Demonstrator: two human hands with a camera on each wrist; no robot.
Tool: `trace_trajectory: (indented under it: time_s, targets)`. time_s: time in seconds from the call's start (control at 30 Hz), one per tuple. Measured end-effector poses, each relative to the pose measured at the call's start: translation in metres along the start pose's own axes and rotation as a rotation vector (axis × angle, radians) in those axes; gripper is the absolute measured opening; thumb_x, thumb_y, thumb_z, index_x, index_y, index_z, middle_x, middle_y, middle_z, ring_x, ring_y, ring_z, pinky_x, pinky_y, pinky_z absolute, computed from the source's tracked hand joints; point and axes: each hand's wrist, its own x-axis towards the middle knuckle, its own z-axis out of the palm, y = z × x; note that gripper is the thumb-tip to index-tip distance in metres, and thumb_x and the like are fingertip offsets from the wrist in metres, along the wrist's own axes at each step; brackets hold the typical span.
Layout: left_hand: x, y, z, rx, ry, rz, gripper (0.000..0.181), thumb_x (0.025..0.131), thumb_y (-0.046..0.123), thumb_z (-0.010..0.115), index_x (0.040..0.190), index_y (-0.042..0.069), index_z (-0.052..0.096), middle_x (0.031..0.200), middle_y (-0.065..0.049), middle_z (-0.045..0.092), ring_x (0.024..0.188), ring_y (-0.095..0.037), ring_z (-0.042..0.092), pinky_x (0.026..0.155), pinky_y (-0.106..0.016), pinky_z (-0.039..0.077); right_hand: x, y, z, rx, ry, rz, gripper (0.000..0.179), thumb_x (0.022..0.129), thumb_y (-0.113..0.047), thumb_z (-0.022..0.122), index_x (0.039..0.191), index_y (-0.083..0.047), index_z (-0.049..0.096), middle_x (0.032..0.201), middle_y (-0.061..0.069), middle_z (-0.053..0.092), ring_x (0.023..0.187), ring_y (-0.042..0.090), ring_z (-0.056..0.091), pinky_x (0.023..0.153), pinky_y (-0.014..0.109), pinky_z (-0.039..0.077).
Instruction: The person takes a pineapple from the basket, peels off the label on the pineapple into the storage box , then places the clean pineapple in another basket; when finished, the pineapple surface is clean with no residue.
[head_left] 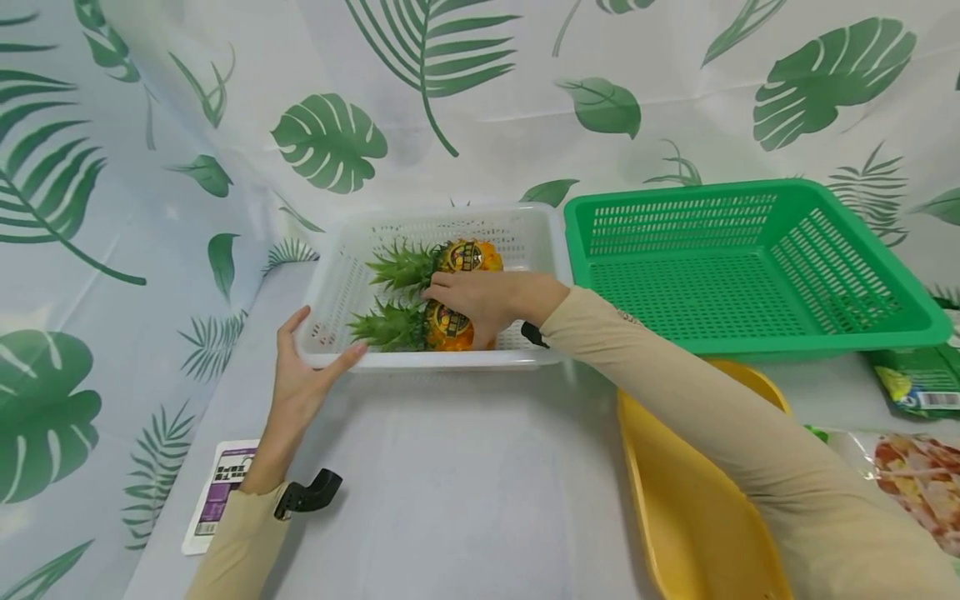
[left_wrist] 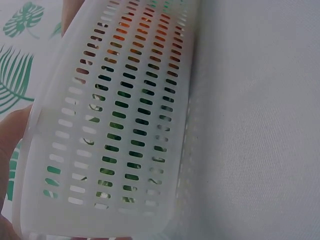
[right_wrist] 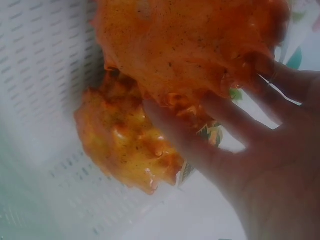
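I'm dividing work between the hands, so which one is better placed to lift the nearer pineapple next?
Likely the right hand: its thumb and fingers span the nearer pineapple. The left hand is away from the fruit, touching the white basket at its near left corner.

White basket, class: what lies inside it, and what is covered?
The white basket holds two pineapples, leaves pointing left; the right hand covers part of the nearer one. The floor beneath both cannot be seen.
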Motion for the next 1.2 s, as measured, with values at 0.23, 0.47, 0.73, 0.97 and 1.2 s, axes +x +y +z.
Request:
trace_trajectory:
  time_s: [0.23, 0.47, 0.73, 0.97, 1.2]
  targets:
    - [0.000, -0.001, 0.001, 0.006, 0.003, 0.004, 0.105, 0.089, 0.020, 0.084, 0.166, 0.013, 0.013, 0.160, -0.021, 0.036, 0.140, -0.037, 0.042, 0.113, -0.056, 0.034, -0.001, -0.001, 0.000, 0.043, -0.012, -0.002, 0.100, 0.091, -0.025, 0.084, 0.165, -0.002, 0.020, 0.162, 0.019, 0.029, 0.143, 0.034, 0.042, 0.117, 0.046, 0.039]
    - [-0.001, 0.000, 0.001, 0.006, 0.005, -0.009, 0.105, 0.089, 0.022, 0.084, 0.166, 0.015, 0.014, 0.159, -0.020, 0.037, 0.140, -0.037, 0.043, 0.113, -0.056, 0.034, -0.006, 0.002, -0.002, 0.113, 0.027, -0.012, 0.101, 0.087, -0.028, 0.088, 0.163, -0.002, 0.026, 0.160, 0.017, 0.032, 0.143, 0.033, 0.042, 0.117, 0.045, 0.039]
    - [0.001, 0.001, 0.002, 0.021, 0.010, -0.017, 0.106, 0.089, 0.025, 0.085, 0.166, 0.014, 0.014, 0.159, -0.021, 0.036, 0.141, -0.037, 0.041, 0.115, -0.056, 0.032, -0.033, 0.004, -0.023, 0.153, 0.104, -0.014, 0.102, 0.083, -0.031, 0.091, 0.161, -0.002, 0.031, 0.164, 0.017, 0.029, 0.149, 0.035, 0.035, 0.120, 0.049, 0.034]
    - [0.003, 0.004, 0.005, 0.048, 0.025, -0.024, 0.105, 0.088, 0.026, 0.086, 0.166, 0.014, 0.017, 0.166, -0.019, 0.026, 0.150, -0.035, 0.031, 0.122, -0.056, 0.024, -0.080, 0.000, -0.047, 0.103, 0.262, -0.059, 0.100, 0.077, -0.027, 0.094, 0.155, 0.000, 0.037, 0.152, 0.016, 0.041, 0.135, 0.032, 0.046, 0.113, 0.046, 0.044]
    - [-0.001, 0.004, 0.004, 0.069, 0.030, -0.032, 0.106, 0.087, 0.028, 0.086, 0.166, 0.014, 0.017, 0.167, -0.019, 0.022, 0.152, -0.034, 0.026, 0.123, -0.056, 0.021, -0.126, -0.021, -0.049, 0.084, 0.340, -0.103, 0.101, 0.077, -0.029, 0.095, 0.156, -0.001, 0.039, 0.152, 0.013, 0.042, 0.134, 0.029, 0.046, 0.111, 0.046, 0.045]
